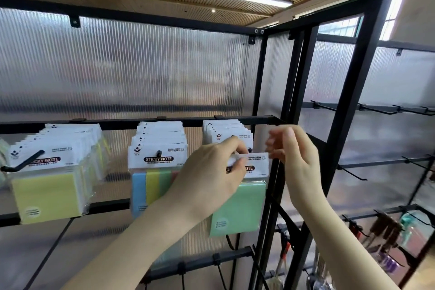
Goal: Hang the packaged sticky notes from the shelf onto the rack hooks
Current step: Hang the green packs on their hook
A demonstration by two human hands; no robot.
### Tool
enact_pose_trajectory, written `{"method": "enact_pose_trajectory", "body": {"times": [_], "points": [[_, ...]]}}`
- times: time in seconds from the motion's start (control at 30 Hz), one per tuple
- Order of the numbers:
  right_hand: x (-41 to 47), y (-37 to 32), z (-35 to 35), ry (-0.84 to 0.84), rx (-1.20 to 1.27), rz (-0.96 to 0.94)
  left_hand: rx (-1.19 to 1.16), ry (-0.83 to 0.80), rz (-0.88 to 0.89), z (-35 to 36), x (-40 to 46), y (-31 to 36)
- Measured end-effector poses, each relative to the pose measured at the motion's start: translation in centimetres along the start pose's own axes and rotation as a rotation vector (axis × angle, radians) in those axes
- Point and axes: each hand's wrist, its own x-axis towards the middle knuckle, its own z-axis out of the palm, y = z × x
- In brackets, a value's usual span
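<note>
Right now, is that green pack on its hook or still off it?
Cannot tell: the left hand grips the green pack's header at the hook, hiding the hole.

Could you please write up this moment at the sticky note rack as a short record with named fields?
Setting: black metal rack with ribbed translucent back panels
Left hook: stack of yellow sticky note packs
Middle hook: stack of multicolour striped sticky note packs
Right hook: stack of white-headed packs, hook tip near the left fingers
Left hand: pinches the white header of a green sticky note pack at the right hook
Right hand: blurred, fingers loosely curled beside the pack's right edge, contact unclear
Task state: green pack not clearly hung yet
</note>
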Motion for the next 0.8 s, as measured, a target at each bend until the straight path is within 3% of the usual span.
{"method": "enact_pose_trajectory", "body": {"times": [0.1, 0.17, 0.53, 0.8], "points": [[-1.4, -1.0, -0.4, -0.242, -0.029, 0.076, -0.095, -0.019, -0.018, 0.9, 0.7, -0.2], [-1.8, -0.9, -0.3, -0.292, -0.077, 0.077, -0.158, -0.016, -0.034, 1.5, 1.2, -0.4], [-0.6, 1.4, 0.0, -0.162, -0.043, 0.199, -0.381, 0.074, -0.205, 3.2, 2.5, -2.6], [0.3, 3.3, 1.3, -0.108, -0.238, 0.156, -0.032, 0.335, -0.139, 4.6, 2.7, -4.2]]}}
